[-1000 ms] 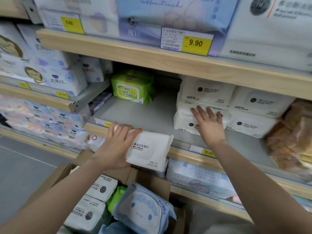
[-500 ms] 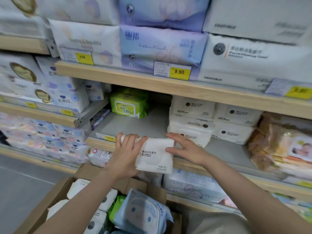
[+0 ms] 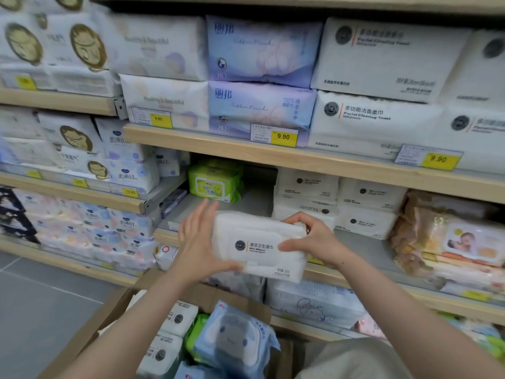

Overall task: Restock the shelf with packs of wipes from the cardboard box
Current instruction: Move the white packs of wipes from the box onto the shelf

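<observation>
White pack of wipes [image 3: 259,246], label "Wet Wipes", held at the shelf [image 3: 363,250] edge. Left hand [image 3: 198,246] flat against its left end, thumb beneath; right hand [image 3: 314,239] pinching its right end. Green pack [image 3: 214,181] reads "99.9". Price tag [image 3: 282,137]: "9.90". Cardboard box [image 3: 103,318] below holds white, green and blue packs.

Even, soft overhead light is washing the scene with no hard glare, shadow is pooling under the upper shelf board [image 3: 314,160], and wide-angle bending plus blur is smearing the edges (left packs worst).
</observation>
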A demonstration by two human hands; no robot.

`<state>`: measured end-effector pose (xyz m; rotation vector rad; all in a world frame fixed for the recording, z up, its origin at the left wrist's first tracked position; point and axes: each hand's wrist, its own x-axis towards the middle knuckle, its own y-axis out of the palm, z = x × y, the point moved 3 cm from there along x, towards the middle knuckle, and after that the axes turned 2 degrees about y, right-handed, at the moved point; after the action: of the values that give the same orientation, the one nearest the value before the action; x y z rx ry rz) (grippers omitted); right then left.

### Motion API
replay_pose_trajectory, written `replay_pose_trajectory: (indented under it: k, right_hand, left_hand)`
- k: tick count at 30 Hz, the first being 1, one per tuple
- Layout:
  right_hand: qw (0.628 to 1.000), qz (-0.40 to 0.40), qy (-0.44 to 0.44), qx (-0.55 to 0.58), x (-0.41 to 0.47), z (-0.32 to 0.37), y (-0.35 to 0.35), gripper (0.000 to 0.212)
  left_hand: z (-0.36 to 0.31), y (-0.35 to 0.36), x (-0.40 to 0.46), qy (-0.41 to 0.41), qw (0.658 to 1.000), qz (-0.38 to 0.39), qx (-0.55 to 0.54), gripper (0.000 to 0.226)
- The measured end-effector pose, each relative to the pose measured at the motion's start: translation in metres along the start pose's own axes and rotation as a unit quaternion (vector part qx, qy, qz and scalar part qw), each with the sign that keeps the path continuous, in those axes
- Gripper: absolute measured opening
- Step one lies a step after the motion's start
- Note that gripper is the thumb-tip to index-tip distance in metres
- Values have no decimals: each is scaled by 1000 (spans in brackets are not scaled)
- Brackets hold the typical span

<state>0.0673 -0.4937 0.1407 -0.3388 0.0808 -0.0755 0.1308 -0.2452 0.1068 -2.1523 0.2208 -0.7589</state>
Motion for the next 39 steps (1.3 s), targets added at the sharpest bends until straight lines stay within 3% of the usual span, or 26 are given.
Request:
replay_pose_trajectory:
  k: [2,4,7,12,18,22,26,31,33,35,39]
  right_hand:
    - [1000,-3,-3,25,-3,3,-6,42]
    - [999,3,-6,40,-4,4,-9,42]
    - [999,27,-14,15,-3,1,-19,47]
    - [966,106,-69,-227,4,5,-23,75]
    - [882,111,-81,-450,26,12,-12,98]
    - [884,146,-91,-434,25,8,-6,104]
    - [889,83,-89,-441,17,-11,-35,107]
    - [873,3,-77,-482,8,-28,-101,103]
    - [859,-20,-66,-507,7,-36,-127,101]
    - [844,-40,-55,-531,6,-45,-149,99]
    - [819,-53,-33,-571,14,-65,-179,97]
  left_hand:
    - [6,-2,5,-140,961,57,-232,141]
    - [0,4,7,-187,901,114,-374,134]
    - [-11,8,13,-188,872,144,-427,105]
    - [-9,18,15,-180,866,130,-449,101]
    - [-18,36,16,-159,878,103,-440,93]
    - [-33,53,21,-129,888,115,-427,86]
    - [-58,73,40,-63,912,157,-373,77]
    - [-70,103,90,-126,905,130,-384,60]
    - [-76,114,108,-84,937,110,-319,55]
    - [-88,125,122,9,973,101,-209,50]
    - [-101,166,146,138,975,175,15,54]
